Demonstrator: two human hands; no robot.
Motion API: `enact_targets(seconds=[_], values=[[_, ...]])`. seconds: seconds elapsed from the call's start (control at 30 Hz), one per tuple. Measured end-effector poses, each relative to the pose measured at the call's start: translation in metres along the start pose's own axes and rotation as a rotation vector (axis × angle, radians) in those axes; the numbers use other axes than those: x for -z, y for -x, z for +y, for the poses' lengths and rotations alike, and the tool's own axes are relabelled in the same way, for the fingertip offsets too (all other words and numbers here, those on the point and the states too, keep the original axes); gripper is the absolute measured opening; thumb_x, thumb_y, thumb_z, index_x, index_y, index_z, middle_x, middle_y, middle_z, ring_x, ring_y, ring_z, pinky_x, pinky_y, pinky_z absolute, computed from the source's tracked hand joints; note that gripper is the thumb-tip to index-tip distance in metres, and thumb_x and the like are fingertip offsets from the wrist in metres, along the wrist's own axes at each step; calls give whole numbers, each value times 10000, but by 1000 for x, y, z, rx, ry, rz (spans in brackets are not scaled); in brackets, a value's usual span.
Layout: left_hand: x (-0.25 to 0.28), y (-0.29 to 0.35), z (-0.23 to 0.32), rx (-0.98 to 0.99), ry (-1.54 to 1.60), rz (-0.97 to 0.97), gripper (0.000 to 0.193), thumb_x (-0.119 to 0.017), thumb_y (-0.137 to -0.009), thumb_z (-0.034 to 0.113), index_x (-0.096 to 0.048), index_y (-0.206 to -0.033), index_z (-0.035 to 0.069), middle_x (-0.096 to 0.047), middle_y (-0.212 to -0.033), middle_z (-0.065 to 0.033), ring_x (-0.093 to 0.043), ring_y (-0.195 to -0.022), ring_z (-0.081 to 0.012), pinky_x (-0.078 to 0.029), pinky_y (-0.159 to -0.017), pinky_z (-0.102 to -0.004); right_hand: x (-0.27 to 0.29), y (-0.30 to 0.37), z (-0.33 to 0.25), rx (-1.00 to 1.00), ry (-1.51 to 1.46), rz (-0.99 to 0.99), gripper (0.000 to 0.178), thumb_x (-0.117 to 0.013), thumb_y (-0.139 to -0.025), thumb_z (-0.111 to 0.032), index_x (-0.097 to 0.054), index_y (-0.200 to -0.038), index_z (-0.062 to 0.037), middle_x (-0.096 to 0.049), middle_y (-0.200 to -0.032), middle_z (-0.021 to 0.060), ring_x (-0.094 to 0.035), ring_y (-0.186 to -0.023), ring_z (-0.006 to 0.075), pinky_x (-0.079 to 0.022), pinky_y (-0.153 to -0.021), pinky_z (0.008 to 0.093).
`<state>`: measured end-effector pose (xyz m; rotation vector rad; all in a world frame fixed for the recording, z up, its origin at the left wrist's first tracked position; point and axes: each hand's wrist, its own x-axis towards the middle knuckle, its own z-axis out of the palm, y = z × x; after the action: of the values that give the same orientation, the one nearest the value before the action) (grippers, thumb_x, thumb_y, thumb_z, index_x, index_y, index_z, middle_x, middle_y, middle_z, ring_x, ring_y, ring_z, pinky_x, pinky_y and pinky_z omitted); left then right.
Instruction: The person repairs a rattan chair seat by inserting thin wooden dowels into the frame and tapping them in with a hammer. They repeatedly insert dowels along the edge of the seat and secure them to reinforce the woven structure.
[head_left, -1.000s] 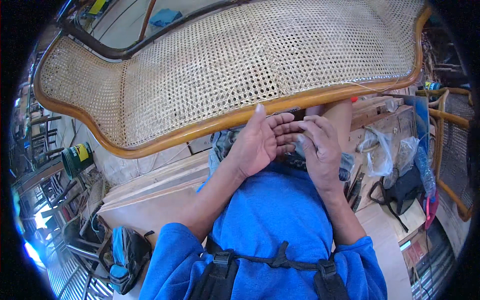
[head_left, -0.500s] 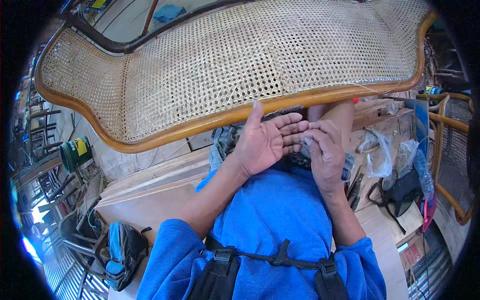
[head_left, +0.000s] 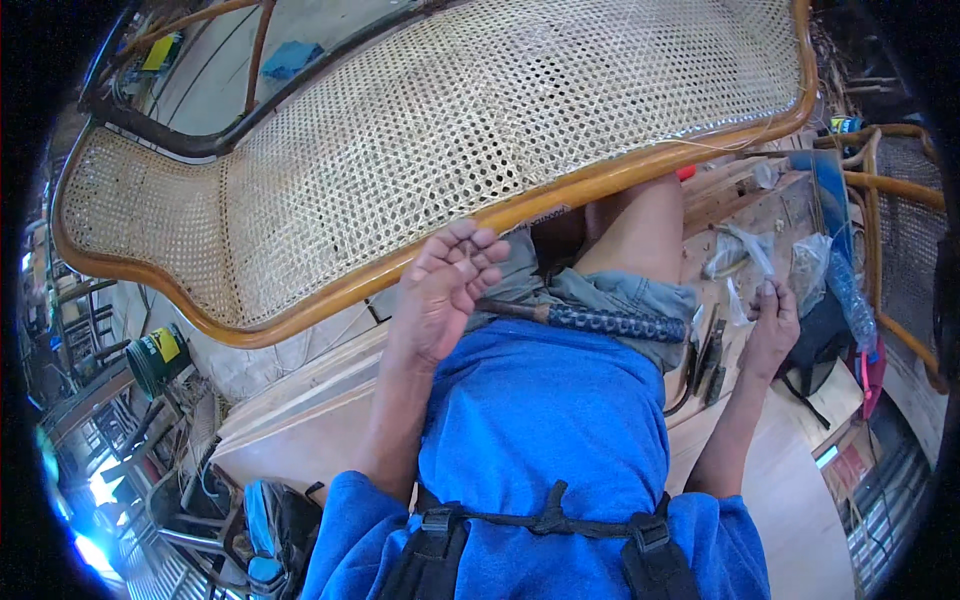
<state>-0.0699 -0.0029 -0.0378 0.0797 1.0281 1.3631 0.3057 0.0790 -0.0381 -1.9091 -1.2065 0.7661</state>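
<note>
Head view: likely fetching, with half-curled bare right hand (head_left: 774,322) by crumpled clear plastic bag (head_left: 756,250) toward three o'clock and loosely cupped bare left hand (head_left: 445,280), both of unclear grip, next needing light pinch.

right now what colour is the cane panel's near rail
The near rail is golden brown, clearest in head view.

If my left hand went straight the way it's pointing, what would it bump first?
Probably the wooden rim of the cane panel, just beyond your left hand's curled fingers. Depth is unclear, so it might pass above.
</note>
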Motion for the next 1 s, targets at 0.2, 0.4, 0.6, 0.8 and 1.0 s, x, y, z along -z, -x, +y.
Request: enact_targets(seconds=[0.2, 0.4, 0.6, 0.8, 1.0], values=[[-29, 0, -12, 126, 152, -175, 412, -461, -801, -62, -473, -1205, 19, -530, -1215, -131, -502, -1163, -268, -453, -939, -367, -62, 62, -78, 498, 138, -318, 136, -589, -834, -51, -632, -963, -59, -616, -879, 70, -582, -800, 176, -464, -732, 293], [-54, 1, -10, 244, 74, -228, 536, -447, -747, -89, -412, -1273, 8, -490, -1269, -118, -497, -1158, -217, -410, -970, -354, -118, 80, -107, 999, 45, -605, 229, -623, -683, -42, -639, -909, -81, -582, -872, 66, -562, -843, 259, -470, -751, 360], [-46, 0, -20, 231, 89, -381, 481, -527, -821, 67, -406, -1283, 7, -485, -1259, -96, -468, -1164, -193, -381, -974, -341, -125, 78, -97, 1065, 176, -687, 224, -622, -652, -53, -641, -873, -82, -570, -873, 62, -549, -862, 263, -468, -746, 359], [-46, -10, -20, 299, 180, -327, 442, -532, -885, 217, -431, -1263, 11, -508, -1229, -89, -508, -1106, -192, -408, -934, -325, -115, 75, -91, 114, -275, -759, 84, -612, -815, -50, -632, -897, -48, -600, -790, 5, -548, -734, 99, -461, -668, 237], [-62, -50, -6, -66, -802, -170, 325, -506, -894, 246, -561, -1109, 9, -610, -1054, -96, -596, -952, -212, -470, -817, -322, -116, 55, -78, -96, -527, -778, 103, -591, -850, -40, -615, -949, -27, -584, -795, -31, -525, -720, 40, -440, -647, 197]])
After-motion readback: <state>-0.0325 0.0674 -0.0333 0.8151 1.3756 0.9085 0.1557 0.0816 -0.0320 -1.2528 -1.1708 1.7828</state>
